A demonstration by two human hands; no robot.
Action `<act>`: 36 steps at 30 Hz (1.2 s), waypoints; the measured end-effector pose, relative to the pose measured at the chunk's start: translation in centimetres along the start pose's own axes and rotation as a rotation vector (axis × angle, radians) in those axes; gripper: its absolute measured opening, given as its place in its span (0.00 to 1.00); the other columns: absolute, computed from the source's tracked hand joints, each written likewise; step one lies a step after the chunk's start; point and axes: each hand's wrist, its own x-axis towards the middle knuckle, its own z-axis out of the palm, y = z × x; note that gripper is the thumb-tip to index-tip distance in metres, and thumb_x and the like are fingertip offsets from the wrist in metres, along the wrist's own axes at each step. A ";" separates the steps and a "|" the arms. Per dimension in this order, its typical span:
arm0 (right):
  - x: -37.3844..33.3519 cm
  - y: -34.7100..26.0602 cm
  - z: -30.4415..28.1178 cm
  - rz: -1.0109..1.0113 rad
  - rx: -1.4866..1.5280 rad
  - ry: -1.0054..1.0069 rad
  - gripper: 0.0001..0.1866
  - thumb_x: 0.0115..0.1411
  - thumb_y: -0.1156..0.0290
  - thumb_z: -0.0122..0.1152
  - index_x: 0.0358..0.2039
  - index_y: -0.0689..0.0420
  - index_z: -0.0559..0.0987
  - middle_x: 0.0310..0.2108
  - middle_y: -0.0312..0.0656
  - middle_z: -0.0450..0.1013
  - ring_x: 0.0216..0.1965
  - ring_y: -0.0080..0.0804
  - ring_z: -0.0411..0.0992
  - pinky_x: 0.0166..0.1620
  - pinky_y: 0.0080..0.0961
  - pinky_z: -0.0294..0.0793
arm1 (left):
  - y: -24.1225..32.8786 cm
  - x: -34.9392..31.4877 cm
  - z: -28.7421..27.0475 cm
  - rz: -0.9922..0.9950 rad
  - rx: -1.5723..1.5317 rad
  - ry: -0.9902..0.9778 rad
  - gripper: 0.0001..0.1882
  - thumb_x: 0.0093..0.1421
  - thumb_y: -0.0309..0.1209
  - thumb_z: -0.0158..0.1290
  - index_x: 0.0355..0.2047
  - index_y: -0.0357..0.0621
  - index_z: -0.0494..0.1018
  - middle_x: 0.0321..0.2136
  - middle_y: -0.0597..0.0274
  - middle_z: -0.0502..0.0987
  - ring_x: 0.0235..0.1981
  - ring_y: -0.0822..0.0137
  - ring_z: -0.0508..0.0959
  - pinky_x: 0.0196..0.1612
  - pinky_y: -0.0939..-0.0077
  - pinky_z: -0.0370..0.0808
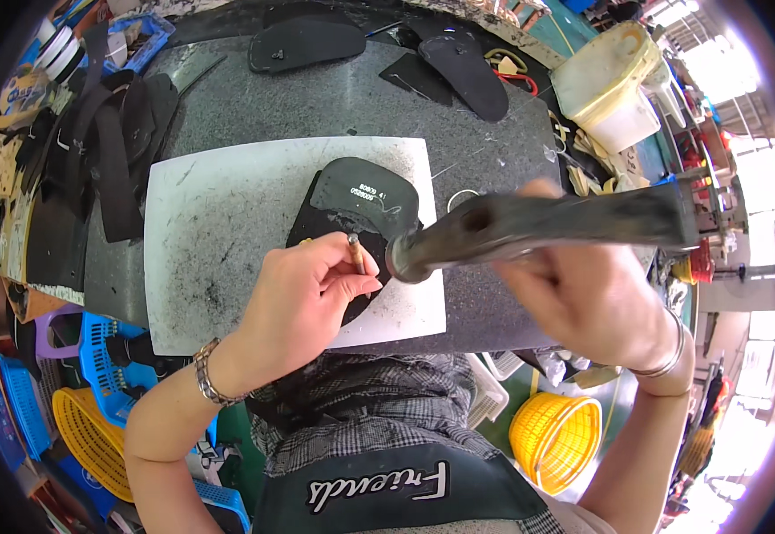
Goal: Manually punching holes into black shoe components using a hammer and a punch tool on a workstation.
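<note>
The black sole piece [361, 191] lies on a white board [209, 205] set on the speckled grey worktable [218, 107], its near part largely covered by the left hand [294, 303]. That hand has its thumb and forefinger pinched together on a small rod-like tool [357, 256], which stands roughly upright over the sole piece with its metal top showing; its lower end is hidden, so whether it touches the material cannot be told. The right hand [583, 294] is closed in a fist around a hammer [539, 218], slightly blurred, whose round face is just beside the small tool; the handle is mostly out of sight. Toward the far edge of the table lie a black oval piece [307, 44] and a black sole-shaped piece [468, 76], with dark strips [116, 169] at the left and a pale tub [605, 84] at the right.
</note>
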 end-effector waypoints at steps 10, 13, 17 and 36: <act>0.9 -0.1 -1.3 -0.161 0.284 0.275 0.18 0.55 0.87 0.57 0.48 0.68 0.70 0.40 0.45 0.75 0.42 0.27 0.74 0.46 0.24 0.74 | -1.0 -0.2 0.4 0.129 -0.024 0.046 0.04 0.56 0.20 0.56 0.28 0.35 0.71 0.25 0.58 0.78 0.28 0.71 0.80 0.31 0.79 0.75; 0.3 -1.8 -1.9 0.015 0.382 0.259 0.18 0.56 0.86 0.58 0.47 0.68 0.70 0.39 0.45 0.76 0.39 0.26 0.74 0.43 0.25 0.75 | -1.2 -0.3 0.6 0.288 0.151 0.078 0.05 0.54 0.22 0.58 0.28 0.39 0.71 0.24 0.56 0.75 0.25 0.60 0.79 0.27 0.74 0.74; 0.7 -0.6 -0.8 -0.166 -0.160 -0.073 0.14 0.58 0.80 0.59 0.45 0.65 0.70 0.30 0.39 0.72 0.26 0.22 0.70 0.25 0.21 0.68 | 0.0 -0.2 0.5 0.490 0.569 -0.023 0.05 0.54 0.22 0.56 0.30 0.41 0.72 0.22 0.58 0.72 0.24 0.60 0.76 0.24 0.70 0.72; 0.5 0.1 -1.1 -0.163 -0.153 -0.070 0.16 0.54 0.82 0.59 0.45 0.65 0.72 0.30 0.38 0.70 0.23 0.18 0.67 0.24 0.22 0.64 | -0.7 1.4 1.1 0.230 0.078 0.105 0.05 0.55 0.21 0.56 0.29 0.37 0.70 0.21 0.54 0.77 0.19 0.59 0.76 0.24 0.75 0.70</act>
